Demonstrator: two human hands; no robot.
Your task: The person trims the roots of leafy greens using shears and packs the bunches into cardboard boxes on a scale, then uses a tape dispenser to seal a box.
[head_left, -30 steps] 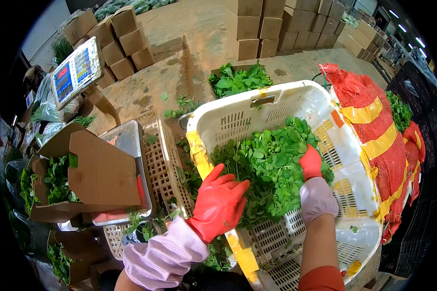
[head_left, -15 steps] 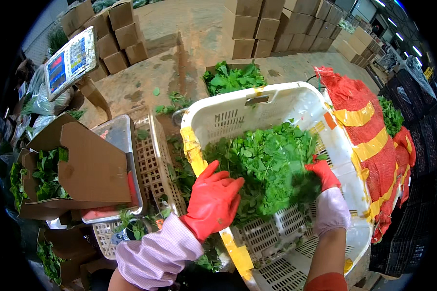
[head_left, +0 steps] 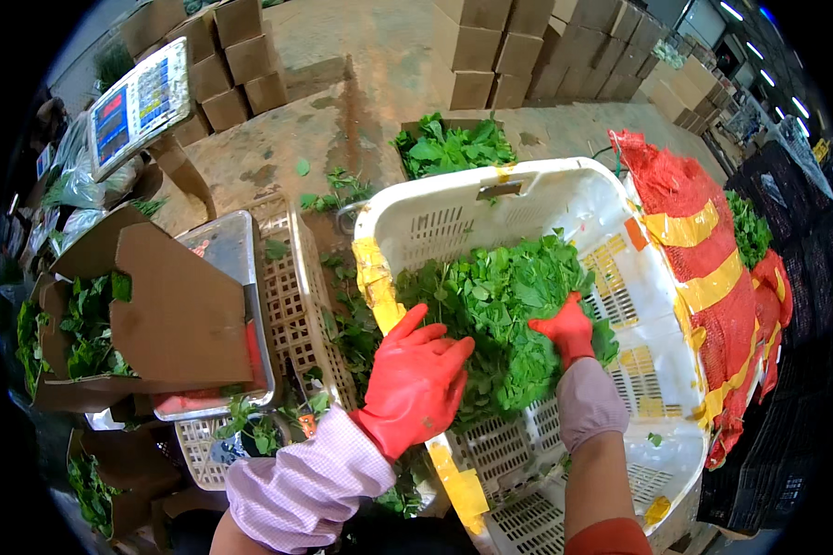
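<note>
A large white plastic crate (head_left: 491, 196), patched with yellow tape, stands before me with a heap of leafy greens (head_left: 518, 282) inside. My right hand (head_left: 565, 329), in a red rubber glove, reaches into the heap, its fingers closed among the leaves; some fingertips are hidden by the greens. Over the crate's left rim hovers my left hand (head_left: 415, 381), gloved the same way, its fingers apart and nothing in them. Pale checked sleeve covers (head_left: 310, 481) wrap both forearms.
An open cardboard box (head_left: 180, 310) of greens rests on a metal scale platform (head_left: 236, 242) at left, near a tilted scale display (head_left: 139, 106). A red mesh sack (head_left: 680, 199) leans against the crate's right side. Stacked cartons (head_left: 477, 51) stand behind another box of greens (head_left: 453, 148).
My right hand has moved left from the heap's right edge to its middle. The left hand stays near the rim. The view has shifted slightly.
</note>
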